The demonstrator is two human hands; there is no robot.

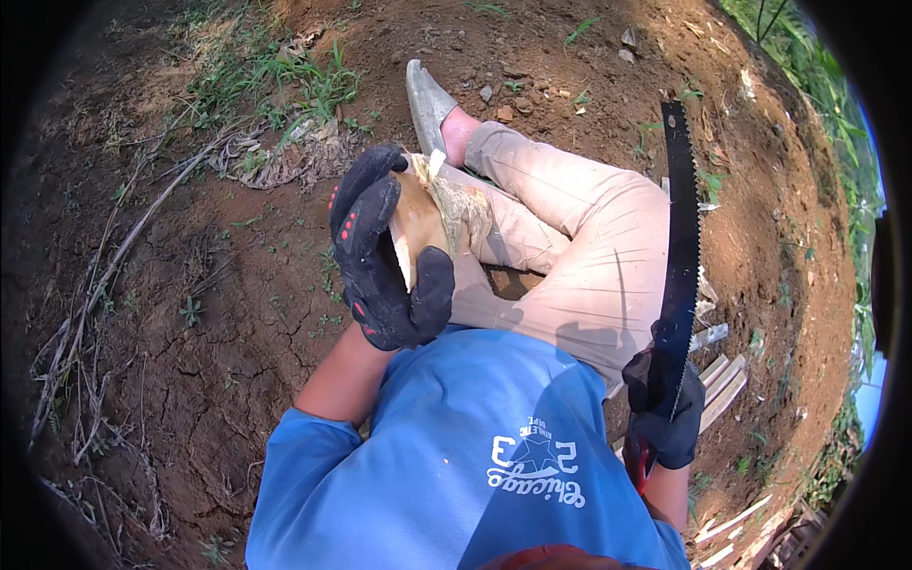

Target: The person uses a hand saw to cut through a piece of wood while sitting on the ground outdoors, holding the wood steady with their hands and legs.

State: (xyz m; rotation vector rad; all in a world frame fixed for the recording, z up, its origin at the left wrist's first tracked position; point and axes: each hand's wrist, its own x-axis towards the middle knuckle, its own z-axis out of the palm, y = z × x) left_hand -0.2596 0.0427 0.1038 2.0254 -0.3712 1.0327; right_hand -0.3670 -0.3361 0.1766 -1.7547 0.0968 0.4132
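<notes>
My left hand (pixel 369 249), in a black glove with red dots, is raised over my lap, its fingers and thumb wrapped round a curved, pale tan piece (pixel 420 211). That piece has a light cut edge and a rough, fibrous side; it looks like a section of bamboo or wood, but I cannot tell which. At my right side, my gloved right hand (pixel 665 404) is closed on a hand saw (pixel 679 218). The saw's long black toothed blade points up and away from me, and part of its red handle shows below my fingers.
I sit on brown soil (pixel 247 323), my legs (pixel 589 228) folded, with a grey shoe (pixel 429 104) ahead. Pale split strips (pixel 724 388) lie beside my right hand. Dry stalks (pixel 109 275) are on the left, grass (pixel 318 85) at the far left.
</notes>
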